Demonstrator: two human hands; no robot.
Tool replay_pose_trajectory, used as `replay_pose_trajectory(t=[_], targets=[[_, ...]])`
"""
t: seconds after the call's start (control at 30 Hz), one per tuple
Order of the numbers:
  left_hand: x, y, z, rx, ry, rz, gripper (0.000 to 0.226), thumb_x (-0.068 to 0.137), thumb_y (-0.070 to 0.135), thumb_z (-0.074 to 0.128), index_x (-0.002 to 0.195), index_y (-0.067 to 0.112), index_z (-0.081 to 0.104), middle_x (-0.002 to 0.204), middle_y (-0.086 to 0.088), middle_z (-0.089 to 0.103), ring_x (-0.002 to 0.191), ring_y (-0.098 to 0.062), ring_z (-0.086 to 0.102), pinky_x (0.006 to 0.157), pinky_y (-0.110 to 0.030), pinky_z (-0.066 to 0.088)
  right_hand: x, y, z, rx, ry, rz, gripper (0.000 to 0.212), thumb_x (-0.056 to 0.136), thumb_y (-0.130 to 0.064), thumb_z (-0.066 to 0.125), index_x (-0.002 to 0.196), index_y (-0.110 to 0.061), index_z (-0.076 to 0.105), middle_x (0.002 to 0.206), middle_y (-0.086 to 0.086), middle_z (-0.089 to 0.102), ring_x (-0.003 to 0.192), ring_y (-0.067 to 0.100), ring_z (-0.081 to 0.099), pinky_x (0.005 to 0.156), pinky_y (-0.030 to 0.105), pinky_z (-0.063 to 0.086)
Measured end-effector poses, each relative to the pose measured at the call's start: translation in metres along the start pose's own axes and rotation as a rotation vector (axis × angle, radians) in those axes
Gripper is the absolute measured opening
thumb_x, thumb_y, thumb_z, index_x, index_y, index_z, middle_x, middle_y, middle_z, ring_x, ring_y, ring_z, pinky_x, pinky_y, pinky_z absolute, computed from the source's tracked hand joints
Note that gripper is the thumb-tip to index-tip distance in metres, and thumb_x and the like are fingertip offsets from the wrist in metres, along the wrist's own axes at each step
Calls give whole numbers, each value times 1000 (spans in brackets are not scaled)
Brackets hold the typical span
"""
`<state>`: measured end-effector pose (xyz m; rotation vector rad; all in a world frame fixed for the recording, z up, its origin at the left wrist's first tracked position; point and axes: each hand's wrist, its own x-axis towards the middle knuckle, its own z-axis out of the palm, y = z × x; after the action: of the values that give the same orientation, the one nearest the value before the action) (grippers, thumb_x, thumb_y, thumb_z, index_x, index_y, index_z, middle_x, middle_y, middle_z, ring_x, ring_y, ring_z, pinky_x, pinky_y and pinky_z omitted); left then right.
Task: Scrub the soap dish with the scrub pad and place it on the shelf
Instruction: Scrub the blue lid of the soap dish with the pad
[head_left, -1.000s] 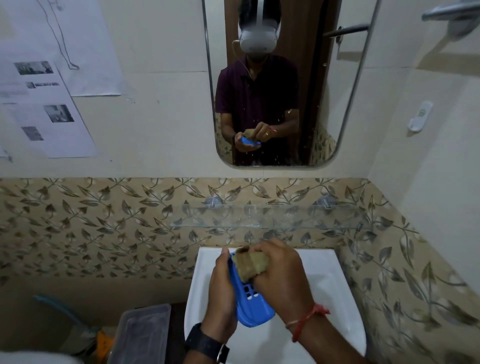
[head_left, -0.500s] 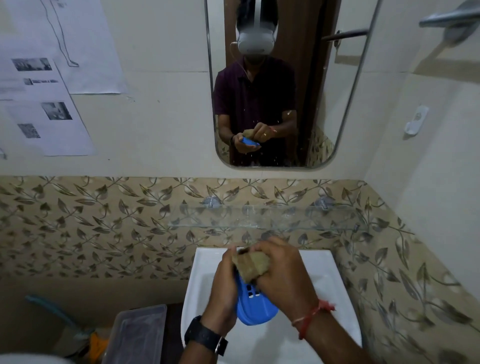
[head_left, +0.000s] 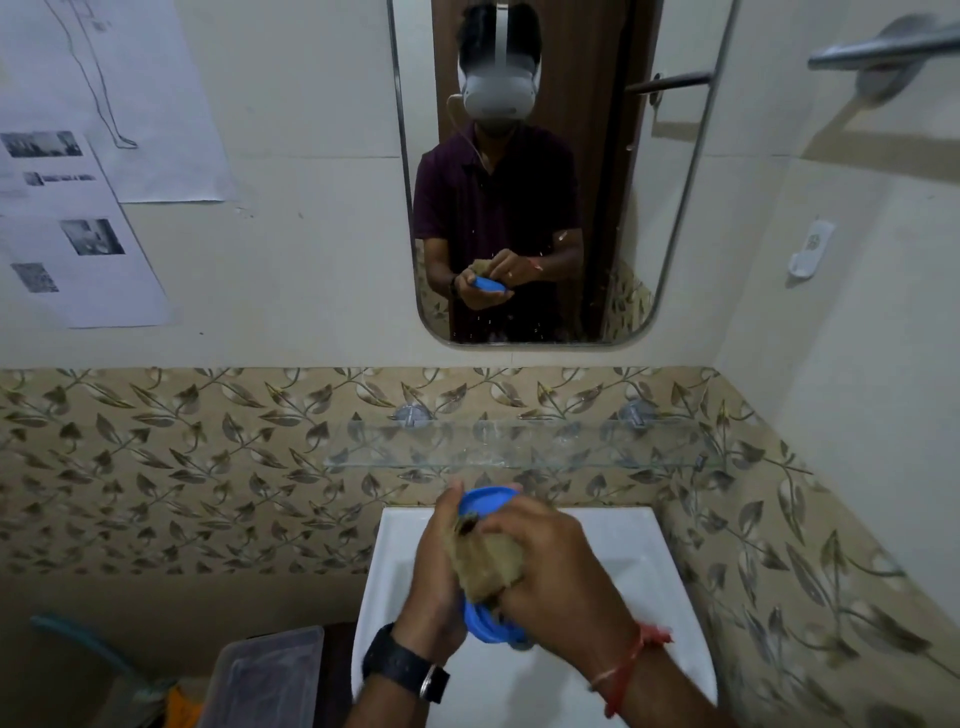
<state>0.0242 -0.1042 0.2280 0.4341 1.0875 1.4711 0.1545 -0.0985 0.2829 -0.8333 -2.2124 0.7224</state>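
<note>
Over the white sink (head_left: 644, 561) my left hand (head_left: 439, 571) grips the blue soap dish (head_left: 483, 501), held on edge, its far rim showing above my fingers and its near end below them. My right hand (head_left: 550, 561) presses a worn tan scrub pad (head_left: 485, 566) against the middle of the dish, hiding most of it. A clear glass shelf (head_left: 519, 447) runs along the leaf-patterned tile band just behind and above my hands.
A mirror (head_left: 519, 171) above the shelf reflects a person with the dish and pad. A lidded clear plastic box (head_left: 265, 680) stands left of the sink. Papers (head_left: 78, 228) hang on the left wall; a towel bar (head_left: 883, 47) sits upper right.
The scrub pad has slid from the dish's far end down to its middle, uncovering the far rim. Both hands stay over the sink.
</note>
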Motion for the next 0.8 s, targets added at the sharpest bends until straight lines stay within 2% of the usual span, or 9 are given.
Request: replay_pose_trajectory(t=[0.07, 0.13, 0.2, 0.3, 0.37, 0.47, 0.57, 0.7, 0.8], targets=[[1, 6, -7, -45, 38, -4, 66, 90, 60, 50, 110, 5, 78, 109, -31, 73, 89, -39, 73, 84, -48, 59, -7, 4, -4, -47, -222, 51, 16, 68, -20, 72, 84, -19, 73, 83, -2, 68, 77, 8, 62, 70, 22, 52], [1, 4, -13, -31, 57, -14, 68, 86, 62, 50, 113, 5, 78, 112, -31, 72, 100, -48, 69, 98, -59, 51, -7, 12, -10, -231, -317, 91, 13, 69, -20, 70, 81, -18, 74, 83, 0, 70, 76, 11, 65, 70, 27, 54], [-2, -2, -15, 31, 57, -18, 66, 89, 61, 48, 112, 7, 78, 115, -29, 73, 109, -50, 66, 99, -61, 51, 1, 14, -14, -296, -216, 147, 11, 65, -10, 69, 74, -14, 71, 79, 3, 69, 72, 16, 67, 67, 31, 56], [-6, -8, -12, 28, -31, -73, 60, 84, 60, 56, 104, 9, 81, 105, -24, 77, 90, -38, 76, 75, -46, 63, 14, 9, -11, -225, 60, 116, 14, 62, -3, 71, 74, -12, 67, 78, 0, 62, 69, 16, 60, 63, 31, 52], [-4, -8, -13, 1, -56, -86, 56, 83, 58, 60, 98, 9, 82, 101, -22, 78, 87, -34, 77, 73, -40, 63, 15, 1, -4, -150, 102, 60, 17, 64, -4, 73, 79, -12, 69, 82, 1, 62, 72, 14, 59, 66, 25, 50], [-1, 2, -18, -12, -66, -89, 65, 83, 60, 59, 107, 4, 80, 100, -22, 77, 86, -33, 76, 73, -38, 63, 3, -8, 6, -75, -126, 9, 15, 64, -11, 72, 78, -16, 72, 82, 1, 65, 75, 12, 60, 70, 23, 48], [0, 9, -26, -43, -56, -94, 69, 78, 62, 57, 111, 5, 78, 102, -25, 76, 81, -34, 76, 72, -42, 64, -5, -5, 1, -183, -313, 102, 15, 70, -29, 72, 82, -20, 74, 84, -2, 66, 77, 8, 63, 68, 19, 50], [-2, 2, -22, -20, -78, -131, 64, 92, 60, 47, 107, 8, 81, 107, -23, 77, 86, -33, 76, 75, -42, 64, 5, -4, -4, -295, -71, 184, 6, 67, -10, 70, 72, -13, 70, 81, 1, 63, 73, 16, 63, 60, 20, 47], [-6, -3, -16, -22, -88, -130, 55, 88, 54, 55, 100, 7, 82, 100, -22, 77, 83, -34, 76, 74, -41, 62, 14, -6, -5, -195, 140, 124, 5, 70, -7, 71, 72, -11, 69, 76, -3, 56, 66, 12, 57, 57, 12, 39]])
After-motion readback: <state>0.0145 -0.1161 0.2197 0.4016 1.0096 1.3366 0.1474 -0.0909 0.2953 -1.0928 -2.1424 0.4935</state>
